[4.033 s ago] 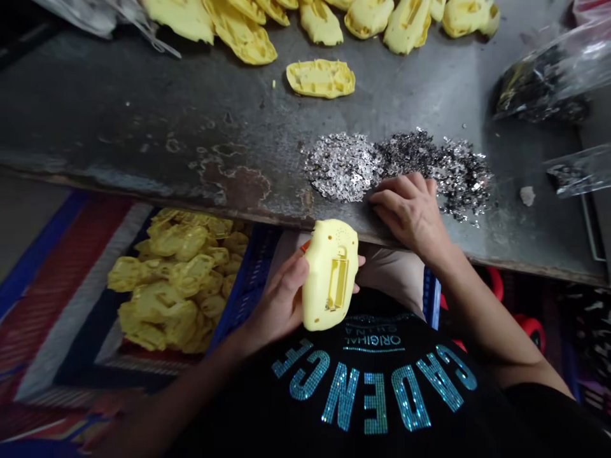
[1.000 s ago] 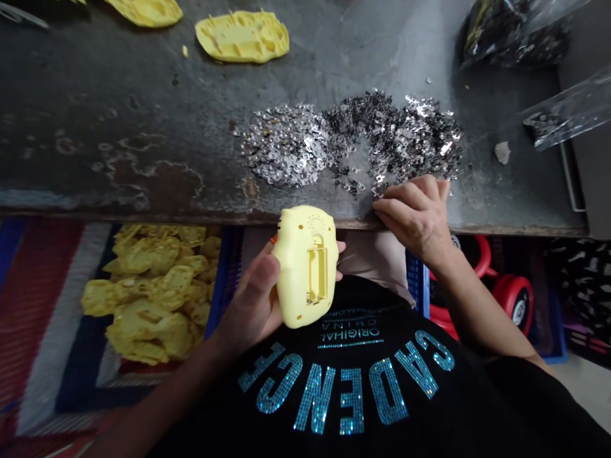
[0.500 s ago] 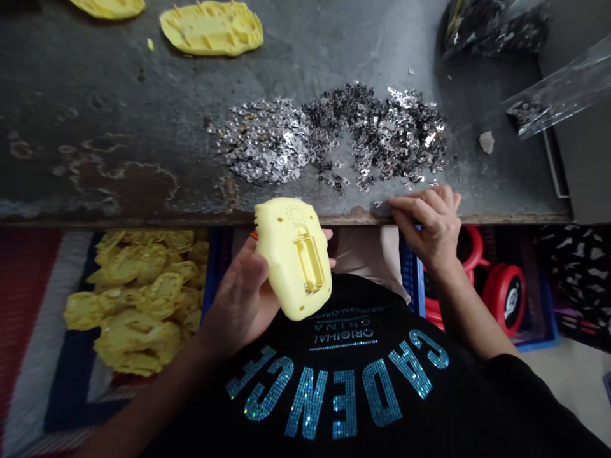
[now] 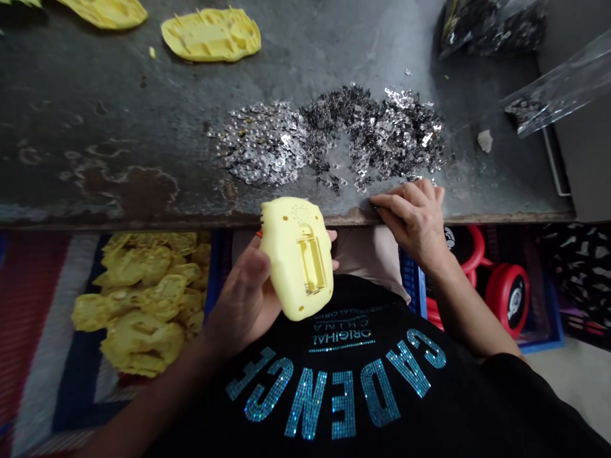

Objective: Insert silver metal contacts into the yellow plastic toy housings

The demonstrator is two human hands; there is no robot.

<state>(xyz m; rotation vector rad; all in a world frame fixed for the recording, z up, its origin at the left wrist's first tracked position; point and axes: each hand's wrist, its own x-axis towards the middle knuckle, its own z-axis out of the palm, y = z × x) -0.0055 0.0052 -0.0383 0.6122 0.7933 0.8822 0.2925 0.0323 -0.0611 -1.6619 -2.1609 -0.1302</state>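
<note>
My left hand (image 4: 241, 296) holds a pale yellow plastic shell (image 4: 296, 257) just below the table's front edge, its fingers behind the shell and its thumb across the side. The shell's moulded battery compartment (image 4: 312, 264) faces up. My right hand (image 4: 413, 219) rests on the rusty grey metal table (image 4: 128, 184) near the edge, its fingertips close to a spread of small silver metal pieces (image 4: 334, 137). Whether a tiny piece lies under those fingertips is too small to tell.
Flat yellow shell halves (image 4: 210, 35) lie on the table's far side. Yellow shells (image 4: 140, 299) are heaped below the table at left beside a blue crate (image 4: 214, 280). Bags of dark metal pieces (image 4: 494, 28) lie at upper right. Red wheels (image 4: 508, 299) stand below at right.
My right hand has slid left along the table edge. A notch has opened in the front of the metal pieces. The yellow shell has tilted slightly in my left hand.
</note>
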